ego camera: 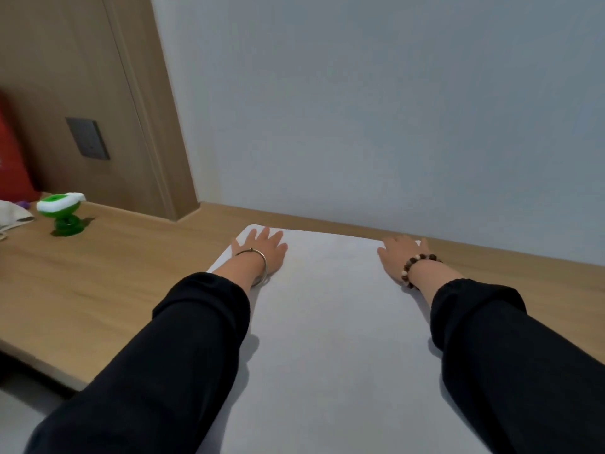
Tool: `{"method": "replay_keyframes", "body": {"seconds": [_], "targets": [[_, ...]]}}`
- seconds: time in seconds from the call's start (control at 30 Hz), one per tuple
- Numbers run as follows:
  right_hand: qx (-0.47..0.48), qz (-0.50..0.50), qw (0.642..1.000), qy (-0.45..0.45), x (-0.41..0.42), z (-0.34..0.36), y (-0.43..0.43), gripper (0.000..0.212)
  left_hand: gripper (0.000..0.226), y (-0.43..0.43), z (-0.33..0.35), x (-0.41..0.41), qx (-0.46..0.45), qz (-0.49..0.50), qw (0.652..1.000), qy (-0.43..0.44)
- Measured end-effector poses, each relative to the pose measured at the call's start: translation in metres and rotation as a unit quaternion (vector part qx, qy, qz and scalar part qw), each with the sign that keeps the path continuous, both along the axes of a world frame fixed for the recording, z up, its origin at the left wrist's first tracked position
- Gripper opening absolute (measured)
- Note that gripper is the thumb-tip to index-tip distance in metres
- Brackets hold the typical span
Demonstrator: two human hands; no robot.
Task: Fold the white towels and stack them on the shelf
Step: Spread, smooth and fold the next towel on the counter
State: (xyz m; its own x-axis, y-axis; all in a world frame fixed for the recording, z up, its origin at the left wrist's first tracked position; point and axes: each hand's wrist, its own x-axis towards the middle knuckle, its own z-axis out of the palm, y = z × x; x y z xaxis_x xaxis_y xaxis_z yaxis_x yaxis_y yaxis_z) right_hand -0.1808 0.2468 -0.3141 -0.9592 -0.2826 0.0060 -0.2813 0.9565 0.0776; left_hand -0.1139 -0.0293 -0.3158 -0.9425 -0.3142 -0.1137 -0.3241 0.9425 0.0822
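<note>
White towel point(330, 322) lies flat on the wooden bench point(108, 273), its far edge near the wall. At that edge the left hand point(262, 249) and right hand point(401, 253) press its corners, fingers straight and slightly spread. Well left of the towel stands a green-and-white gadget point(62, 213).

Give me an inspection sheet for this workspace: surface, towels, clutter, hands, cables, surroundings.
Surface: light wooden table.
Job's things: one white towel, spread flat; no shelf in view.
Clutter: green-and-white gadget and pale cloth at far left.
Hands: left hand and right hand, fingers straight, pressing the towel's far corners.
Cables: nothing seen.
Surroundings: plain wall; wooden panel with dark switch plate; red object at left edge.
</note>
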Motion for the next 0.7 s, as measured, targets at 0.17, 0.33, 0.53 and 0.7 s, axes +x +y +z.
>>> {"method": "replay_keyframes", "body": {"seconds": [0.17,0.33,0.53,0.7], "targets": [[-0.044,0.023,0.999,-0.005,-0.024,0.008,-0.007,0.039,0.049,-0.031,0.001,-0.025,0.008,0.027,1.0,0.013],[-0.007,-0.028,0.989,-0.147,-0.037,0.036,-0.009,0.044,0.056,-0.044,0.01,-0.037,0.043,0.097,0.991,0.083],[0.11,-0.058,0.984,-0.127,-0.035,0.064,-0.009,0.023,0.038,-0.061,0.033,-0.035,0.148,0.142,0.971,0.122],[0.066,-0.022,0.976,0.208,-0.032,0.105,-0.03,0.02,0.01,-0.066,0.07,-0.025,0.108,0.141,0.919,0.352]]}}
